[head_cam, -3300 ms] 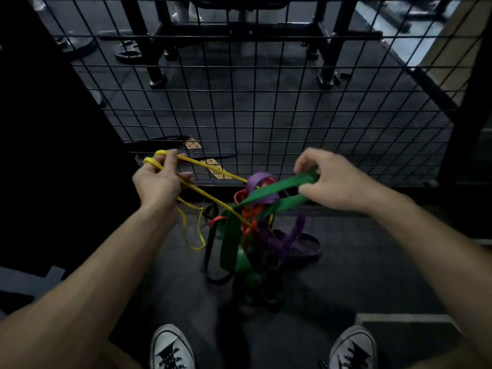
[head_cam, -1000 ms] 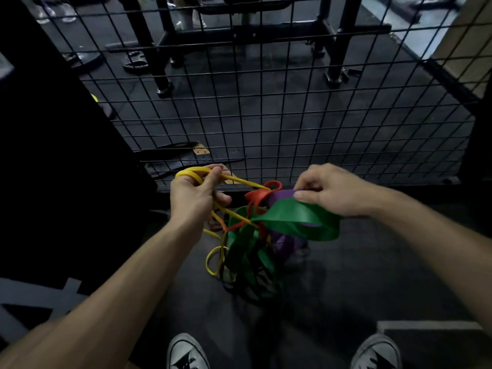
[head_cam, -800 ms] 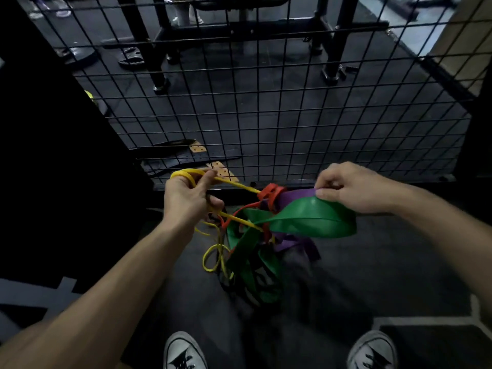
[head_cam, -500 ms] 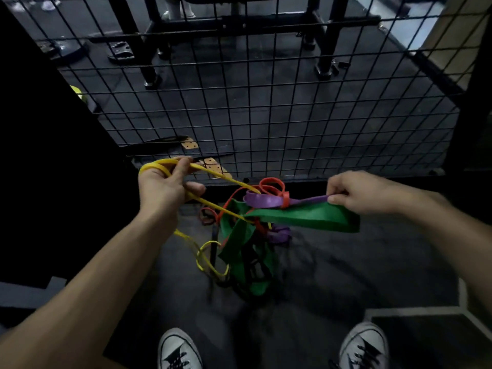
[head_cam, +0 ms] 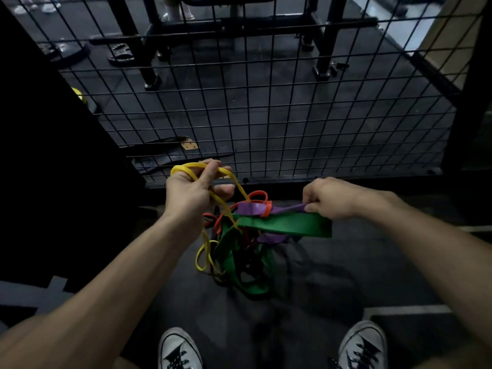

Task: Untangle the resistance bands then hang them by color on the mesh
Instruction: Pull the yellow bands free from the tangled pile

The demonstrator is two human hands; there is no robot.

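Dark rubber floor (head_cam: 332,275) runs under me up to the black wire mesh (head_cam: 266,107), which fills the view from 10 to 2 o'clock; nothing hangs on it yet. Behind it stand black rack legs (head_cam: 143,62).

My left hand (head_cam: 191,193) is curled round the yellow band (head_cam: 229,174), looped over my fingers at about 11 o'clock of the knot. My right hand (head_cam: 330,198) pinches the purple band (head_cam: 255,209) at 2 o'clock of the knot, with the green band (head_cam: 287,226) folded flat just under the same fingers; I cannot tell whether they grip it too. An orange band (head_cam: 259,195) wraps the purple one between my hands. The tangle (head_cam: 239,251) hangs from both hands, its lowest green loop near the floor, whether touching I cannot tell.

Against half a second ago, my left hand sits closer in, so the gap between my hands has narrowed and the yellow strand slopes more steeply into the knot. The purple strand is still stretched to my right fingers. 3.3 seconds ago my right hand held the green band, not the purple.

Room: the mesh's bottom rail (head_cam: 292,179) lies just beyond my knuckles at 12 o'clock. A dark wall (head_cam: 53,169) closes off 9 o'clock. Open floor spreads at 3 to 5 o'clock. My 2 shoes (head_cam: 178,350) stand at 6 o'clock, well clear of the tangle.
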